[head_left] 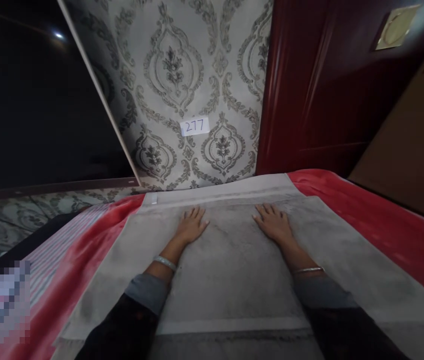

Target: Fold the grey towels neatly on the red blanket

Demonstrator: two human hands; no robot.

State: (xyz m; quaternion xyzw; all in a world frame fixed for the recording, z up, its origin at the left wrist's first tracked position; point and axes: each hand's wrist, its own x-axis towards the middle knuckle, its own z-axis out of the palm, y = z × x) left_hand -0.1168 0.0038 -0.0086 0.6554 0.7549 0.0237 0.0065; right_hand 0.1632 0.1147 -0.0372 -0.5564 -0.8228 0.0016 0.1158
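A grey plush blanket (230, 270) lies spread out before me, with a paler band near its far edge and another near its front. My left hand (192, 226) rests flat on it, left of the middle, fingers stretched toward the far edge. Opposite, my right hand (273, 223) lies palm down on the same cloth with its fingers spread. Neither hand holds anything. A small white tag (154, 199) shows at the blanket's far left corner.
Under the grey blanket is a red cloth (377, 220), showing at both sides. Striped fabric (62, 255) lies at the left. Behind stand a patterned wall (212, 95) with a paper marked 277 (194, 126), a dark screen (43, 100) and a dark red panel (309, 90).
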